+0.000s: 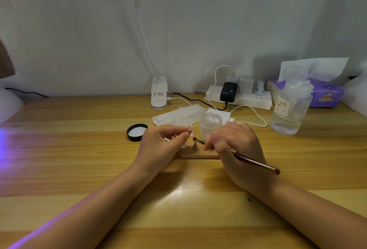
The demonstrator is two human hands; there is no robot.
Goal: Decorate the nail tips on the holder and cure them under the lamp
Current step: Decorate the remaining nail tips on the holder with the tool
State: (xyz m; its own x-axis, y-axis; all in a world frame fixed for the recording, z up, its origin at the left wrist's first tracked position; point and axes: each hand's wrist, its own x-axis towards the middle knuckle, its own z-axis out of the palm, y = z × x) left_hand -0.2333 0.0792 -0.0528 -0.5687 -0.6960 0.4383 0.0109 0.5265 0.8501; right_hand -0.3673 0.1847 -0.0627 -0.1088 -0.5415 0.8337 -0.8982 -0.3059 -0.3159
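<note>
My left hand [161,144] pinches a small nail tip [189,130] on its peg between thumb and forefinger, lifted above the wooden holder [198,154]. Two pegs [195,146] still stand on the holder. My right hand [233,147] grips a thin brown brush [256,163], its bristle end [195,139] pointing left just below the held nail tip. An open clear jar [211,124] stands right behind the hands, and its black lid [137,132] lies upside down to the left.
White wipes [178,115] lie behind the jar. A white clip lamp base [158,95], a power strip [242,97] with chargers and cables, a clear pump bottle [291,107] and a purple tissue box [325,93] line the back. Purple light falls across the table's left edge [6,141].
</note>
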